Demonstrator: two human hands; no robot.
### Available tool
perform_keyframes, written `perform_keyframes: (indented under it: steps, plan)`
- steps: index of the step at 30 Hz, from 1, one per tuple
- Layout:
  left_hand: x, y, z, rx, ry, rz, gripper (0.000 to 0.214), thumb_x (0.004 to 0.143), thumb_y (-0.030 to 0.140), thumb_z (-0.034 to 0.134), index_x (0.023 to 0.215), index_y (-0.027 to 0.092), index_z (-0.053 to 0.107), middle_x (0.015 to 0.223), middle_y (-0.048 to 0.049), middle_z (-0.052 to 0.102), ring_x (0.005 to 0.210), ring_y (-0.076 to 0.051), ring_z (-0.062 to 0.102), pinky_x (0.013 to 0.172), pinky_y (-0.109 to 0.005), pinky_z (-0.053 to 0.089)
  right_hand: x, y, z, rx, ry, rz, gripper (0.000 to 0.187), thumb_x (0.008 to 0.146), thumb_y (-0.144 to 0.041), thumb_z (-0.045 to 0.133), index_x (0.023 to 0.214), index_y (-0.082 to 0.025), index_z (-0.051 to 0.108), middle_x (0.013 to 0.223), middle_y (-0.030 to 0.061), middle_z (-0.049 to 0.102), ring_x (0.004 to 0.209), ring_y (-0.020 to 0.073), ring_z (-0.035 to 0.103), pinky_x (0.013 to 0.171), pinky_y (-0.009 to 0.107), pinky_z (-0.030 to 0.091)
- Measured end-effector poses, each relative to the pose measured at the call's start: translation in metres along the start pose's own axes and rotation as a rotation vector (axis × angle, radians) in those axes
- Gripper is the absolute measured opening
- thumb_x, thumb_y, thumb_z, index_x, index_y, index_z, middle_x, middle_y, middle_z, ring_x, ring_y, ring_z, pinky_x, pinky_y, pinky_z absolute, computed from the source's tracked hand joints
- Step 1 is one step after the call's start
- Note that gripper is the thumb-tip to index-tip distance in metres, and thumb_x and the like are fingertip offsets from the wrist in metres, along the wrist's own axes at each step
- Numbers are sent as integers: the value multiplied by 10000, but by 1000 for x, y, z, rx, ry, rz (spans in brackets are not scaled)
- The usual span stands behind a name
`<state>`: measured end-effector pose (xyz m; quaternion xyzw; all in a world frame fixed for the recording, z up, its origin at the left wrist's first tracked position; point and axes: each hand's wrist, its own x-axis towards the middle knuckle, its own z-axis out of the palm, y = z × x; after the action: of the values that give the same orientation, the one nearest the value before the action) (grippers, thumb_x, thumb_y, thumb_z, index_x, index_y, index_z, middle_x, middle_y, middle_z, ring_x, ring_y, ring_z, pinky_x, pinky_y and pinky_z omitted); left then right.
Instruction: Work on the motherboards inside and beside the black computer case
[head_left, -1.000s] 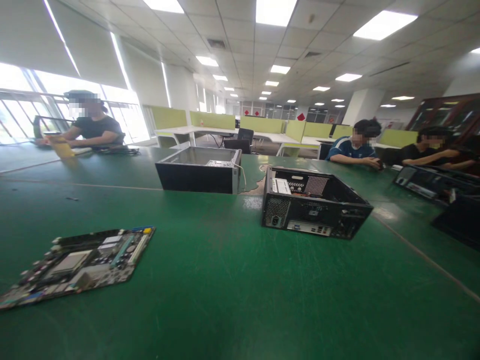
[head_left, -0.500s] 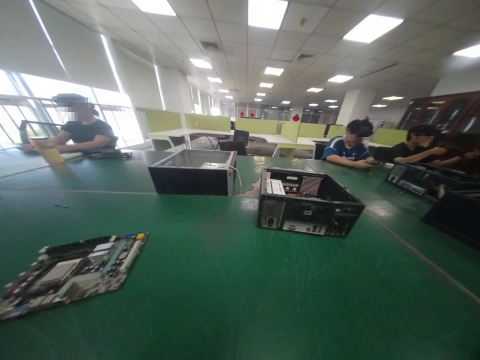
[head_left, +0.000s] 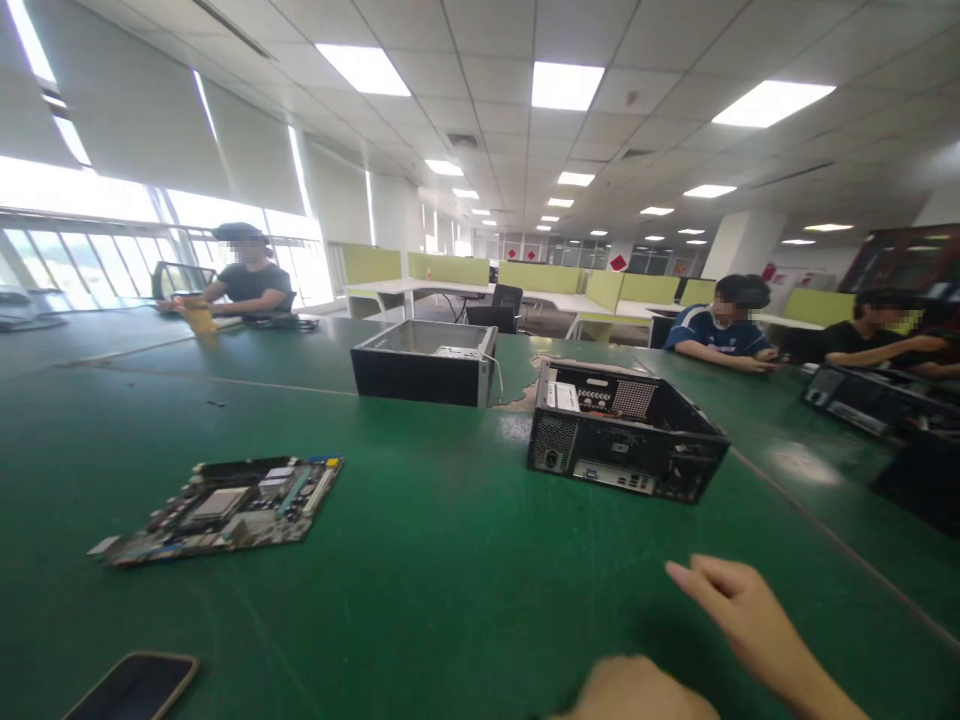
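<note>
My right hand (head_left: 739,615) comes in from the bottom right and hovers low over the green table (head_left: 450,560), fingers stretched out to the left and holding nothing. Just left of it, only a rounded part of my left hand (head_left: 637,692) shows at the bottom edge, with its fingers hidden. An open black computer case (head_left: 622,440) lies on its side beyond both hands. A bare motherboard (head_left: 225,505) lies flat at the left.
A dark phone (head_left: 131,688) lies at the bottom left edge. A second open case (head_left: 424,362) sits farther back. More cases (head_left: 877,398) lie at the right. One person (head_left: 251,280) sits at the far left, two more (head_left: 720,325) at the right.
The view has tilted down and swung left. Both my hands have come into view at the bottom, and the phone now shows at the lower left.
</note>
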<state>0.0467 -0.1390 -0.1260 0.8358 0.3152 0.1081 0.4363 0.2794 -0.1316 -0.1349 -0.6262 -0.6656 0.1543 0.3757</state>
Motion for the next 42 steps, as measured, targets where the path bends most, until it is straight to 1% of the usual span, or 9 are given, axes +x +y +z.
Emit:
perform_keyframes:
  steps: [5, 10, 13, 17, 23, 27, 31, 36, 42]
  plan:
    - [-45, -51, -84, 224, 384, -240, 283, 780, 456, 587, 922, 222, 657, 942, -40, 678, 900, -226, 599, 815, -334, 450, 13, 53, 30, -130, -83, 25, 464, 850, -494, 422, 518, -199, 288, 496, -42, 319, 494, 102, 333, 505, 237, 301]
    - [-113, -109, -148, 377, 547, -415, 340, 797, 501, 502, 893, 213, 655, 941, -43, 688, 906, -220, 618, 820, -301, 452, 91, 18, -5, -484, 97, -212, 263, 861, -418, 436, 804, -212, 589, 779, 19, 613, 691, 163, 539, 618, 266, 388]
    - [-148, -138, -175, 427, 607, -507, 366, 770, 537, 496, 887, 238, 672, 959, -41, 697, 926, -243, 629, 845, -321, 462, 151, -8, -22, -596, 197, -318, 324, 866, -405, 434, 1039, -193, 608, 1050, 80, 623, 965, 218, 551, 814, 312, 415]
    - [-191, -175, -205, 411, 710, -588, 415, 703, 626, 499, 871, 301, 695, 983, -13, 706, 972, -279, 625, 887, -355, 467, 202, -14, -19, -652, 122, -128, 448, 912, -457, 350, 1159, -176, 595, 1198, 107, 593, 1102, 231, 530, 888, 321, 399]
    - [-234, -217, -234, 367, 787, -640, 365, 677, 644, 505, 857, 389, 693, 987, 77, 704, 992, -273, 615, 920, -365, 443, 222, -8, -11, -719, -32, 152, 707, 887, -626, 190, 868, -178, 737, 893, 158, 690, 853, 295, 650, 713, 375, 440]
    - [-240, -218, -245, 365, 814, -680, 403, 709, 632, 498, 914, 346, 692, 1006, 52, 699, 979, -266, 614, 881, -336, 444, 221, -12, -14, -746, -75, 163, 715, 880, -627, 177, 850, -197, 747, 910, 149, 693, 875, 313, 649, 701, 372, 430]
    - [-235, -196, -251, 442, 825, -697, 412, 765, 562, 469, 943, 252, 675, 986, -4, 693, 925, -256, 615, 808, -305, 438, 210, -8, -16, -773, -105, 129, 689, 885, -611, 173, 848, -227, 744, 890, 129, 698, 865, 317, 649, 693, 371, 415]
    - [-225, -172, -261, 545, 842, -721, 432, 825, 502, 423, 995, 169, 639, 926, -42, 685, 858, -236, 606, 723, -261, 401, 183, -12, -21, -805, -139, 119, 675, 895, -577, 172, 750, -230, 733, 823, 114, 696, 804, 296, 654, 642, 343, 402]
    - [-205, -163, -268, 577, 792, -719, 486, 845, 528, 387, 1057, 158, 619, 917, -35, 679, 844, -229, 606, 695, -241, 383, 145, -33, -21, -868, -87, 25, 646, 918, -533, 186, 814, -224, 744, 800, 105, 702, 776, 257, 663, 624, 303, 401]
